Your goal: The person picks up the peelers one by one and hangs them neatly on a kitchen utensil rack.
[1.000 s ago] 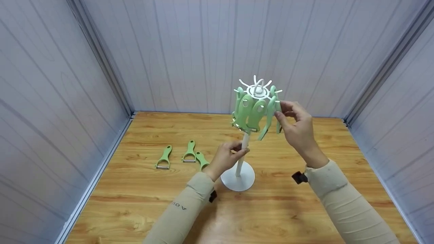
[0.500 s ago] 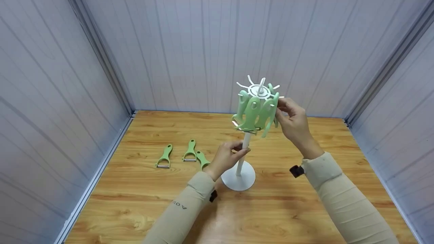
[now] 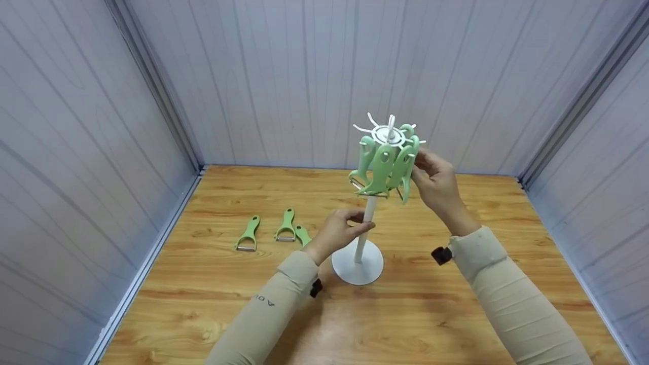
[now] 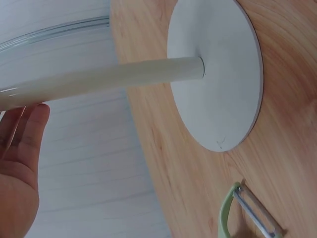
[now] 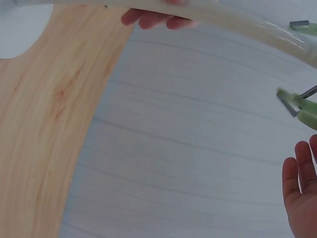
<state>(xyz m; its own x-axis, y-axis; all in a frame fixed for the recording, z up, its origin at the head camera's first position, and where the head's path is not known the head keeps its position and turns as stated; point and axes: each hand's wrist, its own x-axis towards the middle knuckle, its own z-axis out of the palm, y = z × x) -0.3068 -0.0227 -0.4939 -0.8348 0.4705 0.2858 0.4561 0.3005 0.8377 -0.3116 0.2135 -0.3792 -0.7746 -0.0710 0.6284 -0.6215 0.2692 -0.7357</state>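
A white stand holds several green peelers (image 3: 381,170) hanging from hooks around its top ring (image 3: 389,135). My left hand (image 3: 337,230) grips the white pole (image 3: 368,215) below the peelers, thumb in front. In the left wrist view this hand (image 4: 20,173) is at the pole's upper part. On the right side of the ring, my right hand (image 3: 437,177) is raised against the hanging peelers. Its fingertips are hidden behind them, so a pinch cannot be made out. The right wrist view shows several fairly straight fingers of this hand (image 5: 303,193) just below a peeler (image 5: 308,111).
Two peelers, a left one (image 3: 248,234) and a middle one (image 3: 287,225), lie on the wooden table (image 3: 213,304). A third peeler (image 3: 302,235) is partly hidden by my left hand. The stand's round base (image 3: 357,276) rests on the table. White panel walls (image 3: 284,86) surround it.
The ring has turned, its front peelers shifting right and those at the right side going back. My right hand has moved slightly left; my left hand stays on the pole.
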